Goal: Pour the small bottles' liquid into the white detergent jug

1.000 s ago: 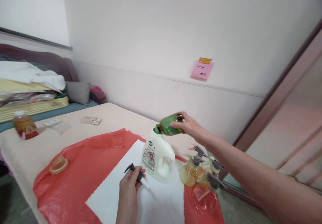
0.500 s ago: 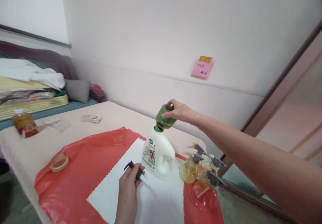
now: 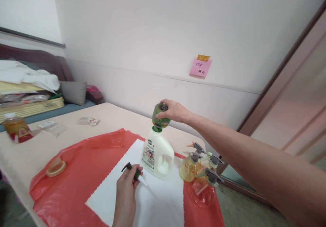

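My right hand grips a green bottle turned upside down, its neck in the mouth of a large white jug. The jug has a printed label and a side handle, and stands upright on a white cloth. Low in front of the jug, my left hand is closed around a dark green pump head with a white dip tube pointing down to the right. Whether liquid is flowing cannot be seen inside the bottle neck.
Several spray bottles stand right of the jug on red plastic sheeting. A round yellowish lid lies at the left. Farther left are a capped bottle of amber liquid and clear packets. A wall rises behind the table.
The inverted bottle stands more upright over the jug mouth than before. My left hand keeps its hold on the pump head. The whole view has shifted slightly.
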Motion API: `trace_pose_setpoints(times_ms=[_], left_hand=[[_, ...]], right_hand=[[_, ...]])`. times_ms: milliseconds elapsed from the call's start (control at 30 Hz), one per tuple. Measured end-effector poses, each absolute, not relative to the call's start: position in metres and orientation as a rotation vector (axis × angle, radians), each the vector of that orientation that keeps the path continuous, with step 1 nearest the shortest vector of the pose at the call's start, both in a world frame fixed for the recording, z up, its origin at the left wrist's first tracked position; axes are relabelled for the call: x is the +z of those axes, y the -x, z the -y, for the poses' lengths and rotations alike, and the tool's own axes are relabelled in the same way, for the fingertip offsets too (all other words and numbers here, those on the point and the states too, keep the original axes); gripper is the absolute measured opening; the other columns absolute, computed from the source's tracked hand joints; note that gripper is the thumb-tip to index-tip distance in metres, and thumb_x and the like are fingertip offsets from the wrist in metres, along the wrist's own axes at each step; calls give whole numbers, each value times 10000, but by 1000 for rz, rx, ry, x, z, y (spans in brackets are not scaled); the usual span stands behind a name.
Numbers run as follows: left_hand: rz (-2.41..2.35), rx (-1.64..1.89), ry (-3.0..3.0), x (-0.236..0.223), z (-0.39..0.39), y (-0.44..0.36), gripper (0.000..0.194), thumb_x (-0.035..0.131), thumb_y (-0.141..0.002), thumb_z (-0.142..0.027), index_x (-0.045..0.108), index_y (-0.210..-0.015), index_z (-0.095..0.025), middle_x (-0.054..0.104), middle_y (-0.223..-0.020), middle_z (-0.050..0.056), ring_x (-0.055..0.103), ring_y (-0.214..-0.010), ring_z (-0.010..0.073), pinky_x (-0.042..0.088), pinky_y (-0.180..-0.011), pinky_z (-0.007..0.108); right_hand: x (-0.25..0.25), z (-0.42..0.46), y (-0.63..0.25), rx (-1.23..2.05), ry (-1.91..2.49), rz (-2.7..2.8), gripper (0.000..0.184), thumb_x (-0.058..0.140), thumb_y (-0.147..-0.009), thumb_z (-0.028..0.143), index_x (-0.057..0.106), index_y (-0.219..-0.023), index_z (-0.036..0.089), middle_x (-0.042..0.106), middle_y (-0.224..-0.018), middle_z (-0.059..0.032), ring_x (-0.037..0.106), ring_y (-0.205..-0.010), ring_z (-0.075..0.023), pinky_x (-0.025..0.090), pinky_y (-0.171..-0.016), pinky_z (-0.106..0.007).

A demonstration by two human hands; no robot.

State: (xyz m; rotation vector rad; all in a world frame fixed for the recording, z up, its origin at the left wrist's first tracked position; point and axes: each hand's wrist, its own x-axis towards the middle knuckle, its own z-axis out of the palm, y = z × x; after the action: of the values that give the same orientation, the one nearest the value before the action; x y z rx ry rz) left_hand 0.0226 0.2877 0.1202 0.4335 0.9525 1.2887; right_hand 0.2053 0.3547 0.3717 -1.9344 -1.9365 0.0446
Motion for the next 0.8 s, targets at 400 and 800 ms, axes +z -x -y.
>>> trace_pose_setpoints(times_ms=[400,800], left_hand=[[-986,1327,-416,123,-288,-24,311,777,-652,-352,721,-860,-127,732,-854,95,669,-742,167,495,-657,253],[-878,1632,-163,123,-296,-7,128,674,-828,-280,680,-811,-152,691,-870,55,683,-820,147,575,-749,256]], right_hand=[[341,-337,-222,104,1769,1773,802,752,-625,481,473,-1341,251,550,-1303,-97,530,-1157,-273,401,-1001,-405],[179,-182,-209,852,1146,575,624,752,-675,412,523,-1252,354,579,-1310,-43,579,-1141,-294,517,-867,-410]])
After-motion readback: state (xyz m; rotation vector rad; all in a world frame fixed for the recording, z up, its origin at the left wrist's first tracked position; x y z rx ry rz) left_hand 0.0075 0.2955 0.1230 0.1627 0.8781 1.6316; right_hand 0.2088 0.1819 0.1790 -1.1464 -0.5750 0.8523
